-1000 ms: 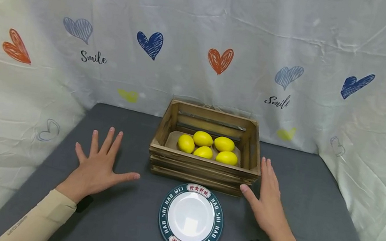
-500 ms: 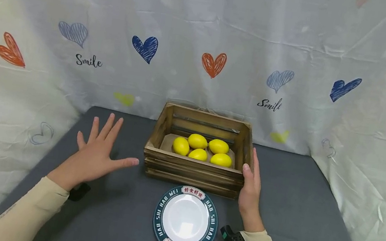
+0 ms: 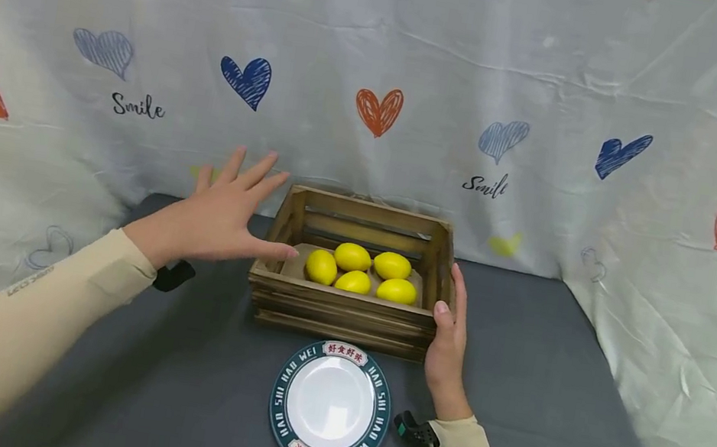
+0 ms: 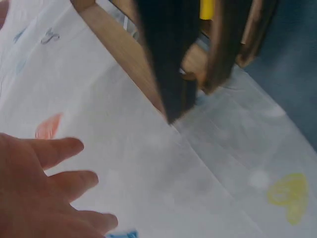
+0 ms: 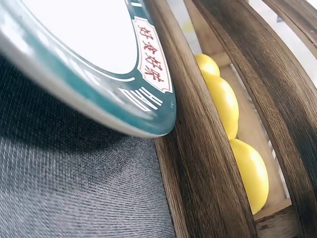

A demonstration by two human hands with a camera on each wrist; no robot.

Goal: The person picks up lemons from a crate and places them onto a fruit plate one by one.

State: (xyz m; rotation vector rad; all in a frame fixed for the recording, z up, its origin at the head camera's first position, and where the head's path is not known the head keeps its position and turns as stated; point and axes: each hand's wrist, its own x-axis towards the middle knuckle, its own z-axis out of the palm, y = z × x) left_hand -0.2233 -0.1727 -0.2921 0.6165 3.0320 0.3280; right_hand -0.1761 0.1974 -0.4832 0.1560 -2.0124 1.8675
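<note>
The spread left hand [image 3: 216, 219] is hovering beside the crate [image 3: 338, 313]. The right hand [image 3: 449, 357] (straight-fingered) is touching its side, presumably steadying it.

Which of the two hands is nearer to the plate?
Right. The right hand is beyond the plate, to its right; the left hand is farther off, beyond and left, near the left end of the crate.
</note>
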